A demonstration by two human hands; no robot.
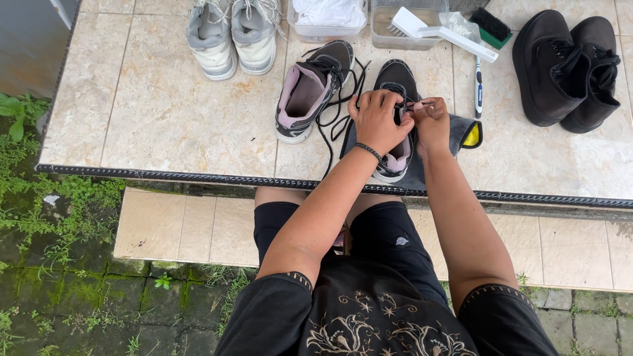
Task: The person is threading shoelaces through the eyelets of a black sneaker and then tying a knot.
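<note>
Tiled table (pixel 165 112): six shoes, two brushes.

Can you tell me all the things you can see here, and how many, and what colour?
black sneakers: 2, black with pink lining, table middle; one under the hands
black lace: 1, black, loose between the sneakers
grey cloth: 1, grey with yellow patch, under the held sneaker
pale sneakers: 2, grey-white, far left
black boots: 2, black, far right
clear tubs: 2, far edge
white brush: 1, on a tub
black brush: 1, green-edged
toothbrush: 1, white and blue
tiled table: 1, beige
left hand: on the sneaker
right hand: pinching the lace
</note>
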